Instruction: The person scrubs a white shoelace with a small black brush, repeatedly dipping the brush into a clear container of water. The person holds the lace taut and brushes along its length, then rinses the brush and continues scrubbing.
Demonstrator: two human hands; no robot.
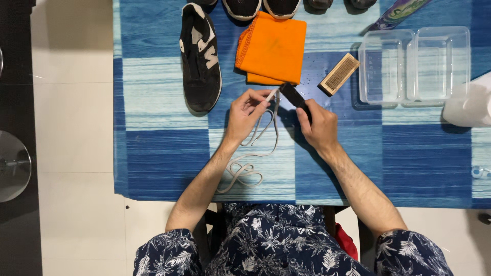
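From the head camera I see my left hand (245, 113) pinching the tip of a white shoelace (255, 153) between thumb and fingers, just below the folded orange cloth (272, 48). The lace trails down from that pinch and lies in loose loops on the blue striped tabletop (163, 153) beside my left forearm. My right hand (319, 128) is closed around a small black brush (295, 97), whose head meets the lace right at the pinched end; I think the bristles touch it, but the contact is too small to be sure.

A black sneaker (200, 59) with white markings lies on its side to the left of the cloth, well apart from my hands. A wooden brush (339, 74) rests bristles up to the right of the cloth, near two clear plastic tubs (414, 66) standing side by side. A white container (470, 105) sits at the right edge, partly cut off. More shoes (261, 7) line the far edge.
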